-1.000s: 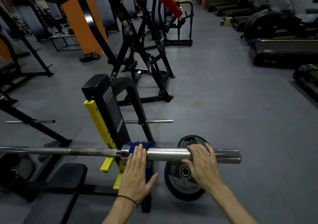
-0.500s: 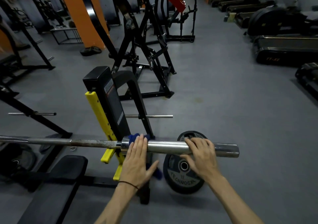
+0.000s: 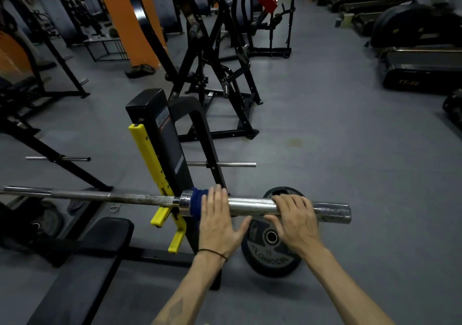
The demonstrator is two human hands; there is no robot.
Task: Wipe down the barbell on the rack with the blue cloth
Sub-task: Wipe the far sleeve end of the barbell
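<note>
Two hands lie on the barbell sleeve, and we start with them. Our left hand [image 3: 220, 221] presses flat on the blue cloth [image 3: 196, 202], fingers straight and close together, thumb spread out to the side; nothing is curled round the cloth, it is simply pinned against the metal. The cloth is wrapped over the sleeve just beside the collar, at the inner end of the chrome section, and only a band of it shows past our fingertips. A thin black band sits on that wrist. Our right hand [image 3: 295, 221] rests further out on the same sleeve, fingers bent over the top of it and thumb below — a loose hold round the bar.

The barbell [image 3: 252, 206] lies level across the rack [image 3: 160, 150], its shiny sleeve pointing right and its duller, speckled shaft running off to the left edge. It sits in a yellow hook [image 3: 162, 214] on the black upright, just left of the cloth.

Below the sleeve a black weight plate [image 3: 271, 254] leans on edge near the rack's foot — its pale lettering is partly hidden by our right wrist. A black padded bench [image 3: 87, 254] lies lower left. Farther off stand black machine frames, an orange pillar [image 3: 132, 20] and treadmills [image 3: 420, 62] on the grey floor [image 3: 350, 150].
</note>
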